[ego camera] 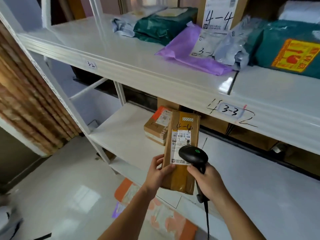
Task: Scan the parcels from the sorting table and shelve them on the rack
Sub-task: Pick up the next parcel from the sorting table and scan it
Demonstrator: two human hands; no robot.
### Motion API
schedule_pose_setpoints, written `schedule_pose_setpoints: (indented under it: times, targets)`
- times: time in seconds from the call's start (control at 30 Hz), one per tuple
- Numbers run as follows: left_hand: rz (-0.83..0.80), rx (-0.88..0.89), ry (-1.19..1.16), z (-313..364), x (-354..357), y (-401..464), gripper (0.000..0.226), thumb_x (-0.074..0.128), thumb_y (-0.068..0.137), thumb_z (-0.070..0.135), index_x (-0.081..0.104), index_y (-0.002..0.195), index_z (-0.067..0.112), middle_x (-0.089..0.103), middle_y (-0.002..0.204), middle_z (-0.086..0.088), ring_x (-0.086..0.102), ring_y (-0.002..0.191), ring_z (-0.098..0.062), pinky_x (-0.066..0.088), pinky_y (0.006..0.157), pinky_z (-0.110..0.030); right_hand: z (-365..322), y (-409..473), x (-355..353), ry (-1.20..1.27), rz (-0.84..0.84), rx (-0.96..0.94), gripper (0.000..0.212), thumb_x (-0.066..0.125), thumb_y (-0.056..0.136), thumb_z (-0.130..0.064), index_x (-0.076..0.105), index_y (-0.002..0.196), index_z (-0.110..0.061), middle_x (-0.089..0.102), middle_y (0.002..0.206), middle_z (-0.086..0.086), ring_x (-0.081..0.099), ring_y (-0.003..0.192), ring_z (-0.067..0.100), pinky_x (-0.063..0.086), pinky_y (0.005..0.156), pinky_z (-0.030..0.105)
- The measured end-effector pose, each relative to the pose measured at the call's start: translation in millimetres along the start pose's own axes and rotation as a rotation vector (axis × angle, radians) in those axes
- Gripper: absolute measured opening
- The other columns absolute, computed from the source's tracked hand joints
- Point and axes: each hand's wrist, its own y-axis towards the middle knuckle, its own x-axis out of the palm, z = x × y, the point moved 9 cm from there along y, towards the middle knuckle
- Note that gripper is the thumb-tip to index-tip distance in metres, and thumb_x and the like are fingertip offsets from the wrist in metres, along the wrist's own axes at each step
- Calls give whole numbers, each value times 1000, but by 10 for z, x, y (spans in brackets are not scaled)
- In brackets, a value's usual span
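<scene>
Left hand holds a brown parcel upright in front of the rack, grip closed on its lower left edge, thumb across the front face. Parcel is wrapped in brown tape; "4-4" is handwritten near its top, above a white label with a barcode.

Right hand is wrapped round the handle of a black scanner, grip tight on it. Scanner head sits over the lower right part of the label, a green light on top. Its cable hangs down from the handle.

Behind the parcel, on the lower shelf, a small box with an orange-and-white label; more cartons further right in shadow under the upper shelf.

Upper shelf edge carries tags "3-2" and "3-3", with marker scrawl around the latter. On top of it: a purple mailer, a grey bag, a dark green bag, a teal bag with a yellow-and-red print, and a tall box marked "4-4".

Below, an orange-patterned package lies low near the floor.
</scene>
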Motion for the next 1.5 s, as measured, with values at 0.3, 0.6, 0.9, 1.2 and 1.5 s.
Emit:
schedule_pose_setpoints:
  times: [0.3,0.6,0.9,1.2,1.5]
  targets:
    - [-150,-87,65,10,-256,887,93,94,57,59,54,135,30,64,135,2,71,115,-23,65,87,-38,-68,548,387,17,130,135,20,62,95,-33,64,93,-13,56,72,7,56,67,18,40,60,29]
    - [-174,-224,103,-170,-270,1497,92,95,56,52,50,131,23,67,131,-10,69,115,-31,60,100,-52,26,977,481,60,130,224,21,62,94,-35,61,90,-14,53,72,4,54,67,18,40,62,30]
    - [-102,-317,96,-335,-237,1697,94,92,59,50,48,136,20,67,122,-13,69,109,-32,62,91,-50,207,1005,546,74,110,252,23,62,93,-33,61,87,-11,49,66,1,51,64,16,39,63,30]
    - [-20,-309,359,-279,-316,1936,60,72,95,54,58,137,13,68,128,-8,64,116,-30,57,98,-44,366,882,553,104,89,271,20,62,94,-31,58,82,-15,47,65,2,48,63,16,38,59,27]
    - [257,-670,27,-948,-258,940,75,86,81,57,48,124,9,61,109,-13,62,93,-26,56,87,-42,352,742,538,129,78,264,20,62,93,-33,59,82,-16,51,67,2,52,67,17,40,66,31]
